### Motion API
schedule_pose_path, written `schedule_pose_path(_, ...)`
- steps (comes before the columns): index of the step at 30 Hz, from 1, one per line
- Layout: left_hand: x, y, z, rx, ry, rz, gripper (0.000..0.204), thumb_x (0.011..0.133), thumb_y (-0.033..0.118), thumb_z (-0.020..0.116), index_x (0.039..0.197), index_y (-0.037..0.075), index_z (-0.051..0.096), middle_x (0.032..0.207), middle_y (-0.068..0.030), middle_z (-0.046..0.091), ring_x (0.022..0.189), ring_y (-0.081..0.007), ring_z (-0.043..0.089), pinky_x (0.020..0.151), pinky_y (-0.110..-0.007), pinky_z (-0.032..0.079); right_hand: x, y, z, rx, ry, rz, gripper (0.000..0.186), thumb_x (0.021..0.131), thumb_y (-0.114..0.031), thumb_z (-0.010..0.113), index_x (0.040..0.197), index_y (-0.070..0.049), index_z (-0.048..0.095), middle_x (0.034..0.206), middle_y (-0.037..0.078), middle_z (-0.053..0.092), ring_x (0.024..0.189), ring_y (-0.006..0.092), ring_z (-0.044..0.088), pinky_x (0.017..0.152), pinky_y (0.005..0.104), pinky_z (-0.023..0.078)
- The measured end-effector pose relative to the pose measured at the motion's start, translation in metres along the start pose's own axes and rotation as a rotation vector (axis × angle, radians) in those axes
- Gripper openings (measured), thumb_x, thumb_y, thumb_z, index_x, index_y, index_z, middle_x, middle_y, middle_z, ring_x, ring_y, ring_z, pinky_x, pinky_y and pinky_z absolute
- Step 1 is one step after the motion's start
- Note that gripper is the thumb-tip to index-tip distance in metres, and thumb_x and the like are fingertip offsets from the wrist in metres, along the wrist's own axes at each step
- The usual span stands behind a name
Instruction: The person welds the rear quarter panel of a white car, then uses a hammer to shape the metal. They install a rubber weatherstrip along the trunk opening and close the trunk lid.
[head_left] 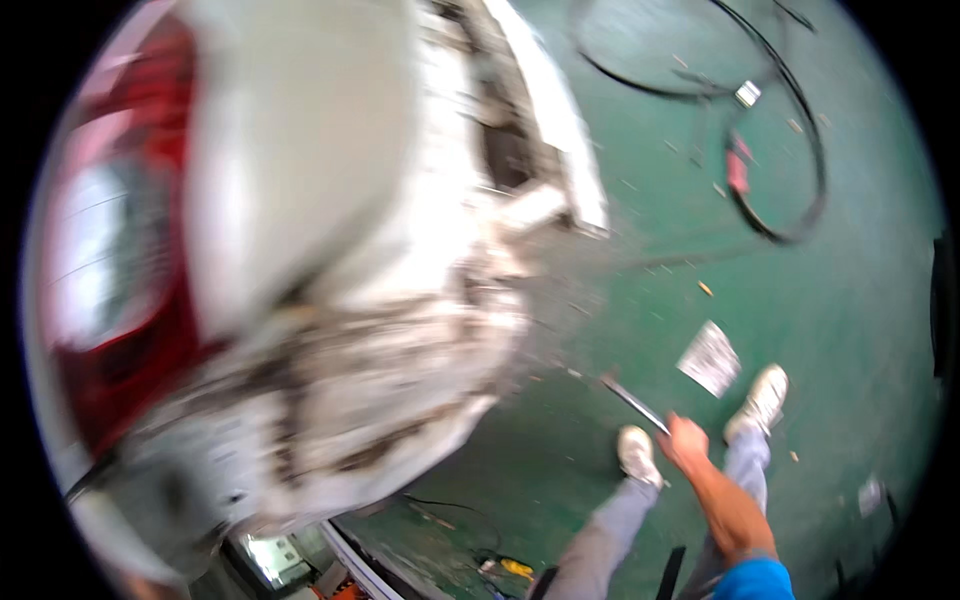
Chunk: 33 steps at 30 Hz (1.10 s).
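Observation:
My right hand point(685, 441), its arm coming from a blue sleeve at the lower right, is closed round one end of a slim silvery metal bar point(636, 404). The bar points up and to the left, its darker far end in the open above the green floor, apart from the car. Its exact kind does not show. Nearest to it on the left is a white car's damaged rear corner point(400, 370), crumpled, dirty and blurred, with a red and clear tail light point(125, 250). My left hand is not in view; a small brownish blur at the lower left rim cannot be made out.
A black cable point(815, 150) with a red part point(738, 165) loops over the green floor point(650, 290) at the upper right. A printed paper sheet point(710, 359) lies by my white shoes point(762, 398). Small debris is scattered about. A yellow item point(516, 568) lies near the lower edge.

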<state>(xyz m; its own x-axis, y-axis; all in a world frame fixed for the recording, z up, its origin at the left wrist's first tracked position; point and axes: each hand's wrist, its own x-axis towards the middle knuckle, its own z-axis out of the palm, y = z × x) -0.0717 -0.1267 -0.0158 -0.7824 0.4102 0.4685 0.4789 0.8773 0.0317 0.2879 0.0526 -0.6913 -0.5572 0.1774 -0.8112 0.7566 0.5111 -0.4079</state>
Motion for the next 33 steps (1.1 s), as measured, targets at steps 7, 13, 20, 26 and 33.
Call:
schedule_pose_path(7, 0.038, 0.013, -0.040, -0.011, -0.286, 0.259, 0.059, 0.108, 0.027, 0.037, 0.156, -0.006, 0.037, 0.165, -0.0237, 0.033, 0.155, -0.0371, 0.029, 0.126, -0.044, 0.020, -0.289, -0.110, -0.110, 0.760, 0.099, -0.390, 0.027, 0.091, -0.024, 0.076, 0.106, -0.002, 0.068, 0.071, 0.012, 0.065, 0.064, 0.0256, 0.064, 0.065, 0.0391, 0.052)
schedule_pose_path(13, 0.085, 0.014, -0.027, -0.003, -0.350, 0.516, 0.074, 0.105, 0.047, 0.043, 0.156, -0.006, 0.037, 0.164, -0.0277, 0.032, 0.152, -0.0422, 0.032, 0.122, -0.049, 0.027, -0.356, -0.249, -0.198, 1.129, 0.110, -0.545, 0.030, 0.096, -0.021, 0.072, 0.113, 0.003, 0.062, 0.070, 0.010, 0.061, 0.059, 0.0208, 0.060, 0.058, 0.0340, 0.050)
schedule_pose_path(20, 0.082, 0.016, -0.019, -0.055, -0.377, 0.494, 0.075, 0.106, 0.048, 0.040, 0.156, -0.007, 0.035, 0.164, -0.0283, 0.031, 0.153, -0.0420, 0.031, 0.124, -0.049, 0.023, -0.349, -0.310, -0.244, 1.240, 0.307, -1.018, 0.027, 0.101, -0.021, 0.066, 0.111, 0.004, 0.059, 0.068, 0.009, 0.060, 0.055, 0.0235, 0.061, 0.053, 0.0358, 0.050)
schedule_pose_path(26, 0.081, 0.014, -0.016, -0.066, -0.443, 0.460, 0.081, 0.106, 0.052, 0.034, 0.160, -0.007, 0.025, 0.169, -0.0231, 0.024, 0.157, -0.0326, 0.022, 0.127, -0.044, 0.015, -0.338, -0.330, -0.221, 1.448, 0.244, -0.816, 0.039, 0.102, -0.023, 0.065, 0.122, 0.009, 0.055, 0.068, 0.010, 0.060, 0.053, 0.0257, 0.061, 0.052, 0.0360, 0.050)
schedule_pose_path(33, 0.078, 0.017, -0.015, -0.089, -0.422, 0.488, 0.080, 0.107, 0.053, 0.033, 0.160, -0.007, 0.025, 0.168, -0.0236, 0.024, 0.157, -0.0331, 0.021, 0.127, -0.044, 0.015, -0.349, -0.353, -0.218, 1.474, 0.158, -0.892, 0.060, 0.101, -0.027, 0.064, 0.143, 0.009, 0.041, 0.083, 0.015, 0.070, 0.064, 0.0306, 0.070, 0.062, 0.0380, 0.056)
